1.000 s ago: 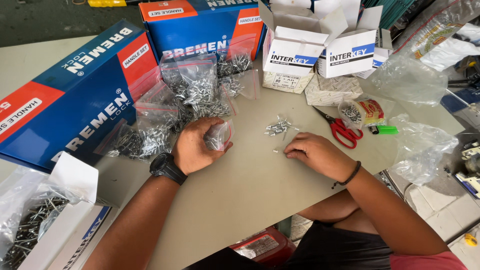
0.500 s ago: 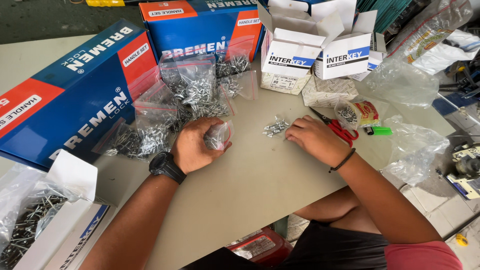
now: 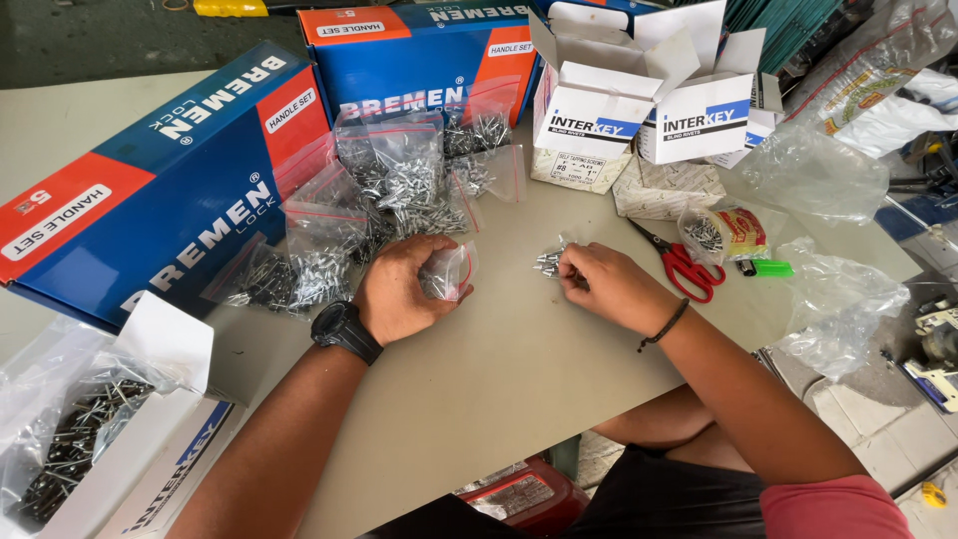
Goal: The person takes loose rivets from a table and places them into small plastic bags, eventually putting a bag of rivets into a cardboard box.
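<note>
My left hand [image 3: 399, 289] pinched a small zip bag [image 3: 449, 271] open. My right hand [image 3: 604, 284] closed on loose rivets [image 3: 549, 264]; next needed dropping them in

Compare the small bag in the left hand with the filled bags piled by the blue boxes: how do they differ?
The small bag is pinched in the left hand and looks nearly empty; the piled bags lie untouched on the table, packed with metal fasteners. The held bag looks smaller and crumpled, while the piled ones bulge. Both are clear plastic with a red strip.
</note>
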